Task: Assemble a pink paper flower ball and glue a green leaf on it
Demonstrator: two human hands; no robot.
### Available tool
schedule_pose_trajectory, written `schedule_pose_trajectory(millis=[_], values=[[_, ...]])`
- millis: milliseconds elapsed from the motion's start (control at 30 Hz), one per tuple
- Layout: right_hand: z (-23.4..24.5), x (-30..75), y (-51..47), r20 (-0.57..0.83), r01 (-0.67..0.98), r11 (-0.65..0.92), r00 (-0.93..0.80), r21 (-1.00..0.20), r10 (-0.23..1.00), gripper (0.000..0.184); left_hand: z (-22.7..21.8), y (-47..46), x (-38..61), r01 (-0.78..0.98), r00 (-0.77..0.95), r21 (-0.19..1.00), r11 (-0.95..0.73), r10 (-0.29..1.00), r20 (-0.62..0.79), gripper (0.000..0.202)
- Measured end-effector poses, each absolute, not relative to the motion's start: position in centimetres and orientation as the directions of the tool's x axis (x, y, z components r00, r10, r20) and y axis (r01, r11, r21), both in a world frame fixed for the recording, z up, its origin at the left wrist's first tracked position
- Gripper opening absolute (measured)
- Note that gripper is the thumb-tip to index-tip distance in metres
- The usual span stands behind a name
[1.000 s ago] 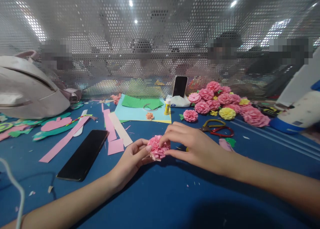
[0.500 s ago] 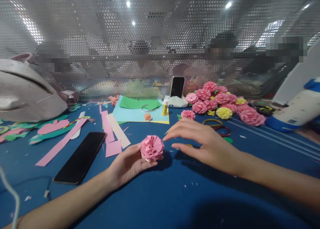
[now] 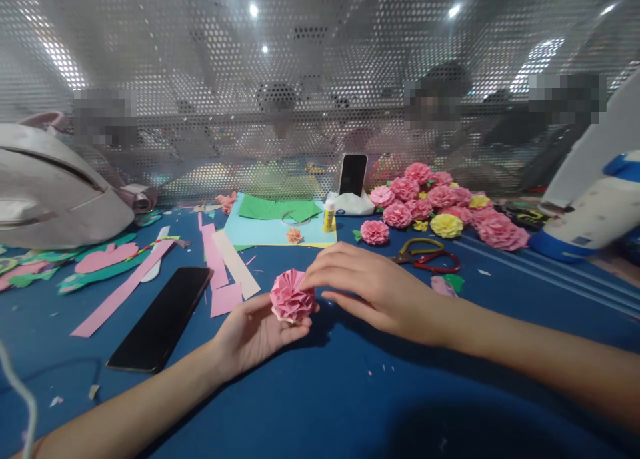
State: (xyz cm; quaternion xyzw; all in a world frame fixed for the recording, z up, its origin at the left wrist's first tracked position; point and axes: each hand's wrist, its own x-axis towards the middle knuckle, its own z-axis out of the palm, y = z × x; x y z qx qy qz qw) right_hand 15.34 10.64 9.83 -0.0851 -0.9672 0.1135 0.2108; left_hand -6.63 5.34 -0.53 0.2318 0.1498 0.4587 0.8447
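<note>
A pink folded-paper flower rests in my left hand, whose fingers and thumb close around it from below and the side. At the flower's upper right edge are the fingertips of my right hand, touching the petals. This hand's thumb stays apart below the fingers, and nothing is gripped in it. Beyond it lie another pink paper flower with a green leaf and a pair of scissors with yellow and red handles. Left of the flower are pink paper strips and a cream strip.
A black phone lies at left, near a pale bag. At the back are a glue stick, green paper, an upright phone and a pile of paper flowers. A white-and-blue bottle stands right.
My right hand has moved left onto the flower's petals. The flower has turned and shifted slightly left in my left hand. The scissors now show more fully.
</note>
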Motion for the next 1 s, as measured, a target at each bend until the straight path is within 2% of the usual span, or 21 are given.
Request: schedule_pose_trajectory(millis=[233,400,500,700,833,900,1000], values=[[9.5,15.5,11.0,0.36,0.147,0.966,-0.907,-0.214,0.218,0.022,-0.5,5.1,-6.4,-0.722,0.513,0.521,0.455,0.857,-0.037,0.027],[9.4,15.5,10.7,0.373,0.157,0.971,-0.902,-0.179,0.215,0.042,-0.3,4.7,-6.2,-0.714,0.531,0.56,0.42,0.846,0.043,0.03],[9.2,15.3,10.5,0.391,0.164,0.965,-0.89,-0.203,0.233,0.046,-0.2,4.6,-6.2,-0.691,0.549,0.596,0.409,0.834,0.065,0.034],[8.8,15.0,10.1,0.424,0.159,0.953,-0.867,-0.26,0.26,0.035,-0.2,4.2,-6.4,-0.661,0.551,0.641,0.39,0.833,0.061,0.031],[8.8,15.5,9.7,0.448,0.14,0.948,-0.855,-0.285,0.261,0.035,0.0,4.1,-6.3,-0.609,0.566,0.698,0.378,0.823,0.048,0.038],[8.8,16.1,9.4,0.447,0.148,0.942,-0.851,-0.3,0.276,0.036,0.1,4.1,-6.1,-0.581,0.541,0.744,0.33,0.84,0.049,0.041],[8.6,17.1,8.6,0.442,0.169,0.922,-0.837,-0.35,0.321,0.044,0.5,3.7,-5.8,-0.484,0.414,0.872,0.08,0.898,0.147,0.042]])
